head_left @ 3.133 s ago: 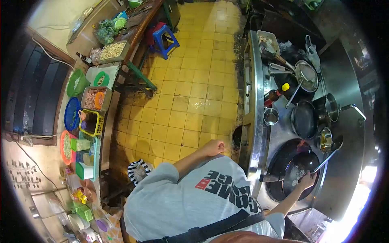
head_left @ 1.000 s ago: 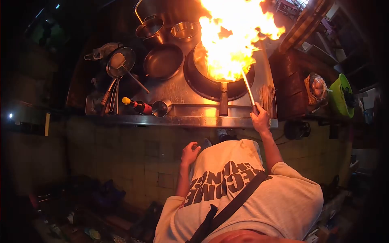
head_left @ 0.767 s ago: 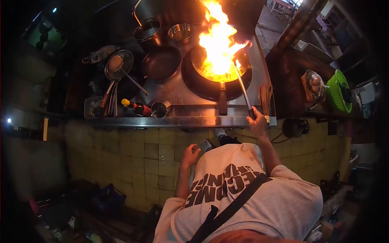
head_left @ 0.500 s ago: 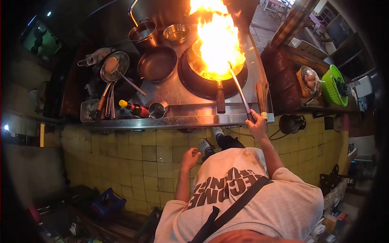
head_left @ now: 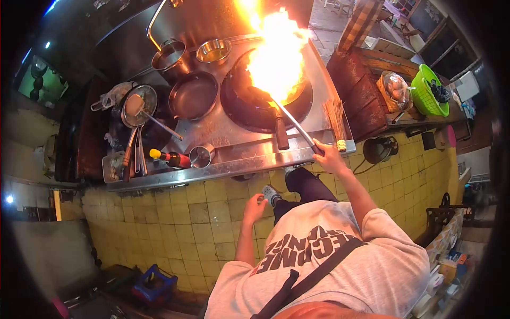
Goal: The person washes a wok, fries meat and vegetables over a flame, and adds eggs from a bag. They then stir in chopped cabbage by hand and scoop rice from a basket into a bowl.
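My right hand (head_left: 330, 158) is closed around the dark grip of a long-handled ladle (head_left: 291, 118). Its metal shaft slants up and left over a wok (head_left: 297, 101), and the dark head lies by the wok's near side, partly lost in glare. Tall bright flames (head_left: 277, 56) rise from the wok and hide its contents. The wok's wooden handle (head_left: 281, 133) points toward me, untouched, left of the ladle. My left hand (head_left: 254, 208) hangs by my side above the tiled floor, fingers loosely bent and apart, holding nothing.
On the steel stove top (head_left: 228, 125) stand a frying pan (head_left: 194, 95), a pot (head_left: 170, 56), a metal bowl (head_left: 213, 51), a metal cup (head_left: 202, 156) and a red bottle (head_left: 175, 159). Strainers (head_left: 139, 105) lie left. A whisk brush (head_left: 334, 122) lies right, near a green basket (head_left: 433, 95).
My view has shifted, so the stove appears farther left. The flames have changed shape, and the ladle's dark head now shows near the wok's handle. My left hand stays empty.
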A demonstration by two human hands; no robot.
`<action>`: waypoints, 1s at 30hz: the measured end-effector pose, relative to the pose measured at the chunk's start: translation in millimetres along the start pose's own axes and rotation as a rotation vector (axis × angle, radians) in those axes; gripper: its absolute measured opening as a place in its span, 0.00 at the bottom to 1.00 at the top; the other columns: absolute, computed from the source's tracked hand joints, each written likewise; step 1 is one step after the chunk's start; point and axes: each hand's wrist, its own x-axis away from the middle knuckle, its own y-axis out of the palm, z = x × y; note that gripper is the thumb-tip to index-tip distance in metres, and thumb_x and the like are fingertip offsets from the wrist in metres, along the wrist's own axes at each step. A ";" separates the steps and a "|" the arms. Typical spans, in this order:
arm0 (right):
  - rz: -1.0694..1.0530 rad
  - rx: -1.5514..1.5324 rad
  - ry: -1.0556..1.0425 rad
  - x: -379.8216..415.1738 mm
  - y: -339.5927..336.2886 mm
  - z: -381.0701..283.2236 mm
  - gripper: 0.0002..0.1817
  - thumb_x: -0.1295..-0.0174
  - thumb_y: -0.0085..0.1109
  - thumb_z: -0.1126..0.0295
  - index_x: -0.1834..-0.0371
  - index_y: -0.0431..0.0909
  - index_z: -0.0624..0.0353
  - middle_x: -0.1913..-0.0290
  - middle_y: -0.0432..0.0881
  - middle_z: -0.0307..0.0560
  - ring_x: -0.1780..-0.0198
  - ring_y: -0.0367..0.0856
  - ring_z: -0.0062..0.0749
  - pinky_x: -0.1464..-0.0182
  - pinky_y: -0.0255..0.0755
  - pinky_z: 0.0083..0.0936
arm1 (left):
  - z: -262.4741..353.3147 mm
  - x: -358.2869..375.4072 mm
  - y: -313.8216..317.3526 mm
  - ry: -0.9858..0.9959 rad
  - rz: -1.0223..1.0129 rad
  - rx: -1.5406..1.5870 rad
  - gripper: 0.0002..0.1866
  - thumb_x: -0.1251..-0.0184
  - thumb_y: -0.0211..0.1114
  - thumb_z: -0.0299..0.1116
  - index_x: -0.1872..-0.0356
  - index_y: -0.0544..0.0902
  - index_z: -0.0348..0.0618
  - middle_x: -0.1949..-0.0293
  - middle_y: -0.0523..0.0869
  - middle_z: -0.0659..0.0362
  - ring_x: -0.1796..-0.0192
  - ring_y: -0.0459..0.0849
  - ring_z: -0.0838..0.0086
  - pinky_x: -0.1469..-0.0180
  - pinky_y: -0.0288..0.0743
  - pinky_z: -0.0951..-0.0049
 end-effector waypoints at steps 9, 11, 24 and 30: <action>0.141 0.030 0.118 -22.1 16.7 -2.0 0.28 0.51 0.56 0.66 0.43 0.67 0.58 0.62 0.76 0.65 0.57 0.76 0.54 0.58 0.70 0.36 | 47.6 -17.8 13.2 0.100 -0.141 -0.110 0.18 0.43 0.62 0.40 0.54 0.76 0.42 0.61 0.82 0.51 0.62 0.82 0.64 0.59 0.74 0.68; 0.180 0.002 0.143 -15.8 17.8 5.7 0.27 0.49 0.53 0.63 0.43 0.68 0.53 0.67 0.76 0.67 0.60 0.75 0.58 0.62 0.70 0.41 | 42.1 -23.2 19.5 0.123 -0.130 -0.097 0.18 0.44 0.62 0.39 0.55 0.76 0.41 0.61 0.82 0.50 0.61 0.82 0.63 0.58 0.74 0.68; 0.098 0.046 0.190 -24.3 5.1 -3.4 0.30 0.51 0.56 0.67 0.41 0.65 0.59 0.56 0.76 0.63 0.53 0.75 0.54 0.53 0.70 0.37 | 38.3 -33.2 28.1 0.190 -0.043 -0.192 0.19 0.45 0.63 0.41 0.55 0.77 0.41 0.61 0.82 0.49 0.58 0.81 0.59 0.56 0.73 0.65; 0.174 0.026 -0.061 -46.8 -0.6 32.4 0.27 0.49 0.54 0.70 0.43 0.66 0.63 0.57 0.76 0.63 0.57 0.77 0.53 0.55 0.72 0.37 | 45.1 -24.6 43.1 0.032 -0.037 -0.111 0.21 0.44 0.63 0.40 0.52 0.75 0.40 0.60 0.82 0.50 0.58 0.82 0.63 0.58 0.74 0.67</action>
